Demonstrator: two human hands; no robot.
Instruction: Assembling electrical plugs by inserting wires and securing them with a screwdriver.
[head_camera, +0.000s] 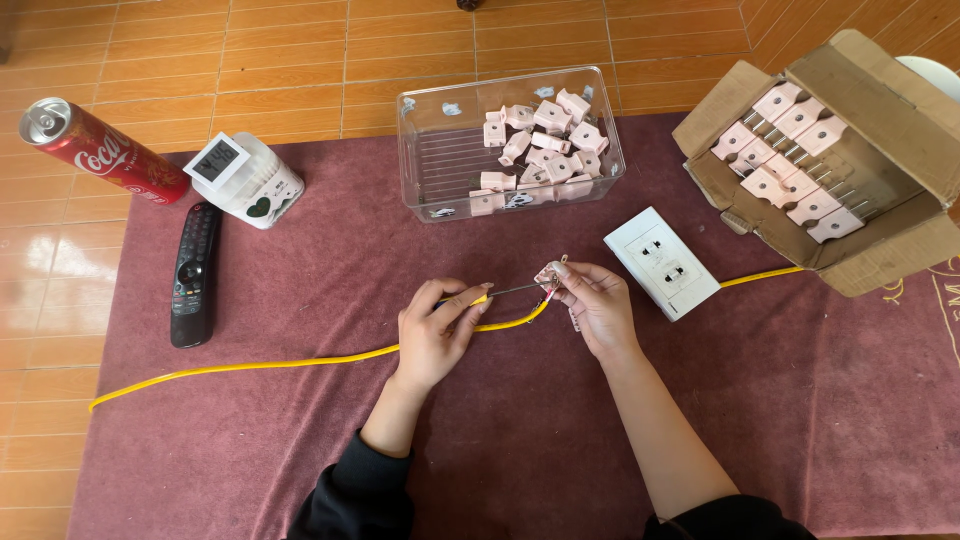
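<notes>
My left hand (437, 328) grips a thin screwdriver (510, 292) with a yellow handle, its shaft pointing right. My right hand (598, 303) pinches a small pink plug (548, 274), and the screwdriver tip meets it. A yellow wire (250, 366) runs from the left edge of the maroon cloth (300, 450) up to the plug. Both hands hover just above the cloth at its middle.
A clear plastic bin (430, 165) holds several pink plugs. A cardboard box (880, 150) at the right holds more. A white wall socket (661, 262) lies beside my right hand, with yellow wire (760, 276) behind it. A black remote (193, 272), a white clock canister (245, 180) and a red can (100, 150) lie left.
</notes>
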